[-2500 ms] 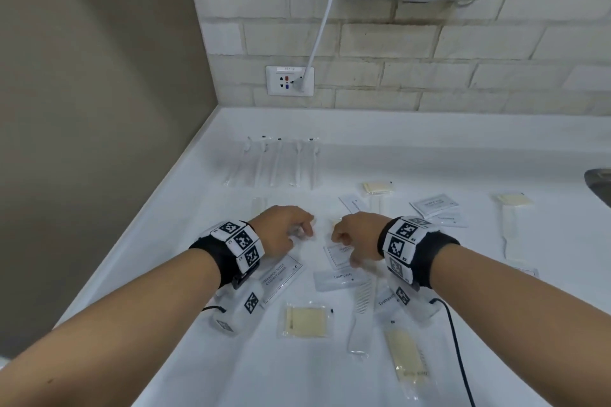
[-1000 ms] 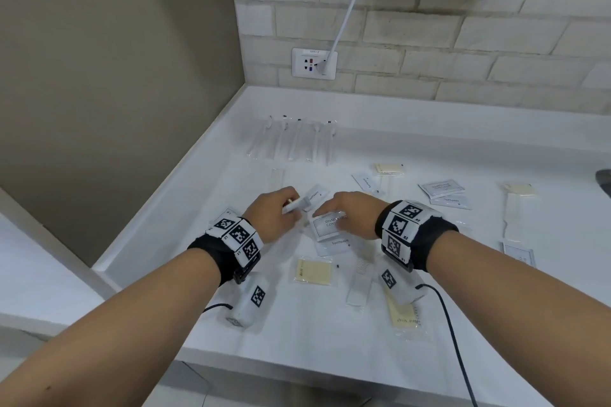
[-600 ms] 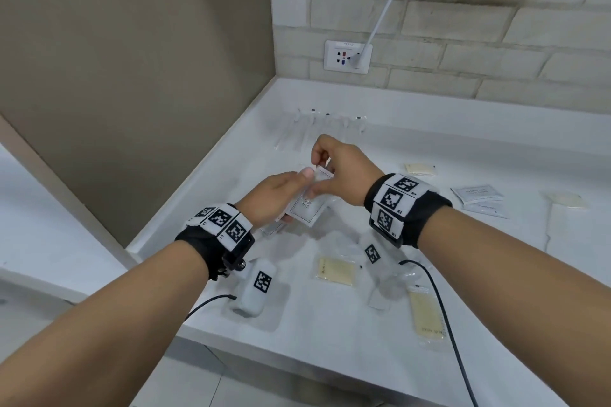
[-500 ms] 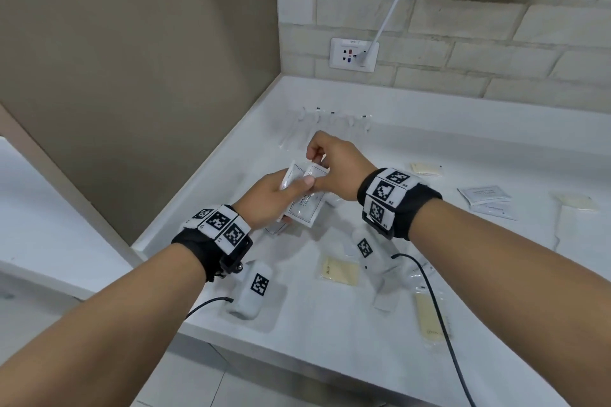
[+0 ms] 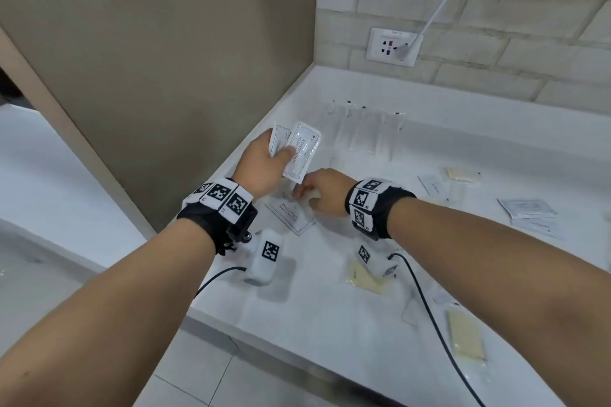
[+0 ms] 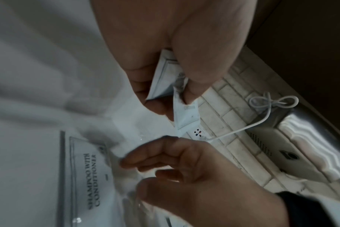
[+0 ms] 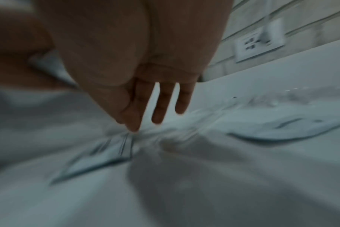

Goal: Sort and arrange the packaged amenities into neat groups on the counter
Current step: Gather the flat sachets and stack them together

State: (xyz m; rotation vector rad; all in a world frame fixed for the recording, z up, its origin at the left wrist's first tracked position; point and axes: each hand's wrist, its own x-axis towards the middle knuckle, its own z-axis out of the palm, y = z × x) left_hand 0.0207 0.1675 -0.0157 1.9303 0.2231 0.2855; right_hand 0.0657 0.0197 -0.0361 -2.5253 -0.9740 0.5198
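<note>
Above the white counter (image 5: 317, 334), near the left wall, my left hand (image 5: 281, 150) pinches a few white shampoo sachets (image 5: 302, 150) between thumb and fingers; the left wrist view shows them (image 6: 165, 76) held by one end. My right hand (image 5: 302, 192) is lower, its fingers almost straight. One fingertip (image 7: 133, 127) touches the corner of another flat shampoo sachet (image 5: 289, 213) lying on the counter. That sachet (image 6: 87, 176) reads "shampoo with conditioner". The right wrist view is blurred.
Several clear toothbrush packs (image 5: 363, 132) lie in a row at the back. Yellowish soap packets (image 5: 363, 277) (image 5: 466, 337) sit near the front edge, another (image 5: 461, 173) further back. Flat white sachets (image 5: 525, 208) lie at the right. A beige wall bounds the left; a socket (image 5: 393, 46) is behind.
My left hand has lifted the sachets up and to the left. My right hand has let go of them and dropped to the sachet on the counter. The view has swung left.
</note>
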